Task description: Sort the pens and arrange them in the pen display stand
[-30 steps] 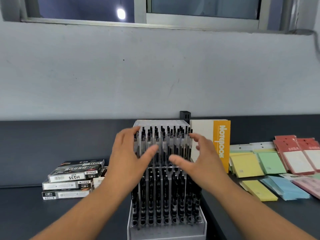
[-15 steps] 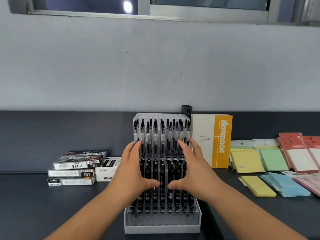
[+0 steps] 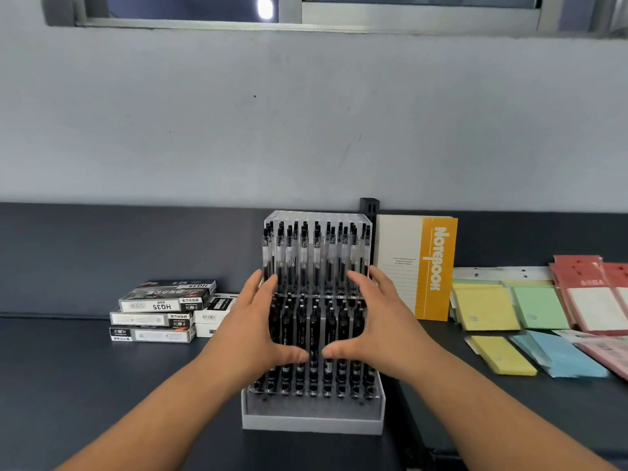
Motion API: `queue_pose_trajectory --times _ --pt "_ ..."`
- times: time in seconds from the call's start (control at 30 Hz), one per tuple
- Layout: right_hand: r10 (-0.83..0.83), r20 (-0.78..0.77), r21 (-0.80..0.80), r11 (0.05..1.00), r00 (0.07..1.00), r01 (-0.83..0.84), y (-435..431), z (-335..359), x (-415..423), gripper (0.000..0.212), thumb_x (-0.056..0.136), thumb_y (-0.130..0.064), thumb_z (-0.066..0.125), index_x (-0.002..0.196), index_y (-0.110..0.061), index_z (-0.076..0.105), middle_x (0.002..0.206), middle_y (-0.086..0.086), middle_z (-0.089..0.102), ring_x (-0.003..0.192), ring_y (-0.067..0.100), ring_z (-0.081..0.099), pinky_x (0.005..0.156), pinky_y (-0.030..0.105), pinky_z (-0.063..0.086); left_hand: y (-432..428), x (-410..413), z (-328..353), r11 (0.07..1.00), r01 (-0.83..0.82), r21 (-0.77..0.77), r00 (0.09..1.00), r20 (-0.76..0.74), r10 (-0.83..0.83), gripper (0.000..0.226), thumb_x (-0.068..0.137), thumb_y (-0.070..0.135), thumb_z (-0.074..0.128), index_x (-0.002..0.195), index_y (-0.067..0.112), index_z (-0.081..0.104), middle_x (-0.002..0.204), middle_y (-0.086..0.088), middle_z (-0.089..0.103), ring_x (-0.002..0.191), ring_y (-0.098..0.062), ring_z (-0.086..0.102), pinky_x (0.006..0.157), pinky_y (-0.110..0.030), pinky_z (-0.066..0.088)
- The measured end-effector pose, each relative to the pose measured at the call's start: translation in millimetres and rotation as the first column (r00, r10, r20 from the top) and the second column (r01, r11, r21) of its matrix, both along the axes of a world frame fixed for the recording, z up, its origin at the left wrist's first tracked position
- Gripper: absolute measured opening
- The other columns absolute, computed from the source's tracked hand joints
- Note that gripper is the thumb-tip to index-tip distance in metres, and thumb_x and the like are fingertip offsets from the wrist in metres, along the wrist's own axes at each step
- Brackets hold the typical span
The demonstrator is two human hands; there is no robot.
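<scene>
- The pen display stand (image 3: 312, 419) sits on the dark counter (image 3: 85, 385), straight ahead of the person and close to the near edge. It looks full: clear-barrelled pens (image 3: 316, 260) in the upper tier, black pens (image 3: 316, 321) in the lower.
- The left hand (image 3: 258, 334) and right hand (image 3: 380, 328) flank the stand with fingers straight and nothing clasped. The thumbs nearly meet in front of the lower tier. Whether the palms press on the stand's sides cannot be told.
- The step seems to be squaring the stand or evening its rows. Light, equal pressure from both sides would suit, applied low down, since the tall load could tip.
- Fingers are best kept off the upper pens' clips, so that no pen lifts from its socket.
- A stack of pen boxes (image 3: 159, 311) lies to the left.
- To the right, an orange-spined notebook (image 3: 435, 266) stands upright just beside the stand.
- Further right are yellow and green pads (image 3: 482, 307), blue pads (image 3: 560, 355) and red packs (image 3: 591, 294).
- A raised dark ledge runs behind the counter, under a pale grey wall (image 3: 306, 113). Above that is a metal window frame (image 3: 407, 18).
</scene>
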State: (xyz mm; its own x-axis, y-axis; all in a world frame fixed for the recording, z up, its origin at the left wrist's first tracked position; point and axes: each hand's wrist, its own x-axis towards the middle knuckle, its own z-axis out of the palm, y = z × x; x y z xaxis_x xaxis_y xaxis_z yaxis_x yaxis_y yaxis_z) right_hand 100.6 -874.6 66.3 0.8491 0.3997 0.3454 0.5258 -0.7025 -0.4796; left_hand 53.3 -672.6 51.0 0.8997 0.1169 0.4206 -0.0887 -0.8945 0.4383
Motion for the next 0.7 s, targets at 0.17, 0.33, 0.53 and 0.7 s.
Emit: queue_pose_trajectory --times 0.17,0.33,0.53,0.7 --pt "0.060 0.268 -0.236 0.972 0.962 0.005 0.5 -6.5 -19.7 0.114 0.068 -0.065 0.072 0.152 -0.035 0.001 0.159 -0.016 -0.012 0.147 0.008 -0.006 0.122 0.037 0.003 -12.0 -14.6 -4.1 0.944 -0.021 0.328 0.997 0.082 -0.007 0.118 0.066 0.073 0.064 0.152 0.032 -0.005 0.158 0.016 -0.012 0.147 -0.009 -0.003 0.118 -0.028 0.001" --pt "0.130 0.246 -0.412 0.911 0.960 -0.018 1.2 -3.6 -18.0 0.111 0.072 -0.064 0.070 0.154 -0.029 0.004 0.161 -0.012 0.006 0.148 0.010 0.004 0.122 0.035 0.000 -10.0 -12.5 2.8 0.898 -0.029 0.440 0.998 0.067 -0.001 0.107 0.069 0.073 0.062 0.152 0.030 0.010 0.157 0.014 0.015 0.145 -0.008 0.012 0.117 -0.025 0.002" --pt "0.113 0.241 -0.316 0.948 0.964 -0.032 4.9 4.5 -20.4 0.098 0.072 -0.069 0.064 0.151 -0.035 0.017 0.157 -0.016 0.019 0.145 0.006 0.015 0.122 0.042 0.002 -11.7 -15.6 9.9 0.911 -0.044 0.411 0.997 0.078 0.013 0.103 0.071 0.071 0.061 0.152 0.030 0.011 0.158 0.013 0.014 0.145 -0.006 0.014 0.118 -0.027 0.001" --pt "0.106 0.211 -0.065 0.993 0.972 -0.094 9.4 14.4 -27.2 0.071 0.082 -0.063 0.059 0.143 -0.036 0.037 0.147 -0.016 0.040 0.135 0.006 0.036 0.117 0.040 0.025 -6.7 -23.9 12.5 0.981 -0.058 0.186 0.980 0.198 0.020 0.081 0.078 0.064 0.059 0.147 0.029 0.031 0.153 0.012 0.030 0.139 -0.008 0.029 0.117 -0.028 0.021"
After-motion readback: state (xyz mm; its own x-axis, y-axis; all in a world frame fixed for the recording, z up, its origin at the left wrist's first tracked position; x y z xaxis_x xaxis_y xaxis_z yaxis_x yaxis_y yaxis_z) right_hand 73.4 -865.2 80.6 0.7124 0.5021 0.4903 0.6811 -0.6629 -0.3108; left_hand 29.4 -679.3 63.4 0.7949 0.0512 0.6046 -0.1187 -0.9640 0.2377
